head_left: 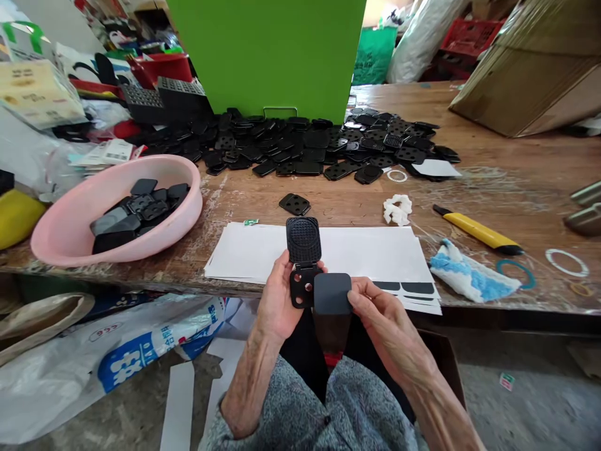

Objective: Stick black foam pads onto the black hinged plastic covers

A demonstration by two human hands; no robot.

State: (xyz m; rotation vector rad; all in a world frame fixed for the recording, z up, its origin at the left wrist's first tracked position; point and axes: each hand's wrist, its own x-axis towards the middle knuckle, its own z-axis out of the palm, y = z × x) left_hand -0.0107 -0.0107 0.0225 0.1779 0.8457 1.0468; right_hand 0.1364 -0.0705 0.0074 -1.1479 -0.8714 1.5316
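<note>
In my left hand (pixel 280 299) is a black hinged plastic case (pixel 303 241), unfolded, with a ribbed upper half and a lower half with round holes. My right hand (pixel 382 307) pinches a dark grey rounded-square pad (pixel 332 294) by its right edge. The pad's left edge overlaps the right side of the case's lower half; whether they touch I cannot tell. Beneath both hands lie white backing sheets (pixel 370 250), and a few dark pads (pixel 417 287) are still on the sheet by my right hand. A single black case (pixel 295 203) rests just beyond the sheets.
A pink basin (pixel 188 213) with dark pieces stands at left. Many black cases (pixel 314 139) are heaped before a green box (pixel 267 56). At right lie a yellow utility knife (pixel 479 232), a blue-white cloth (pixel 472 270) and crumpled tissue (pixel 397 209). A cardboard box (pixel 526 69) sits behind.
</note>
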